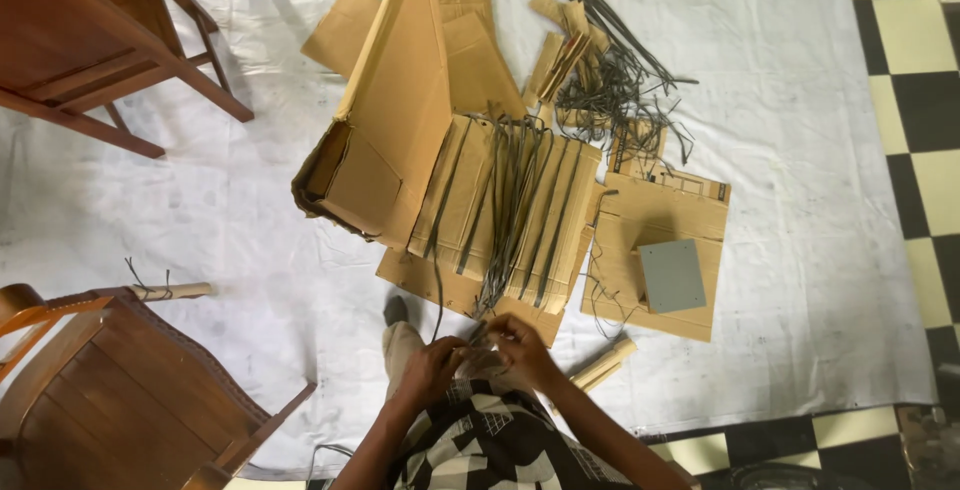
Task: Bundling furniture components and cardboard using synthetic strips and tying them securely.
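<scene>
I see my left hand (pixel 432 365) and right hand (pixel 517 342) close together just below the cardboard stack (pixel 510 215), both grips pinching the near ends of dark strips (pixel 508 205) that run up across that stack. A grey square panel (pixel 671 276) lies right of the stack, an upright folded box (pixel 385 120) left of it, a wooden chair (pixel 120 390) farther left, all on white floor sheeting (pixel 780 150).
</scene>
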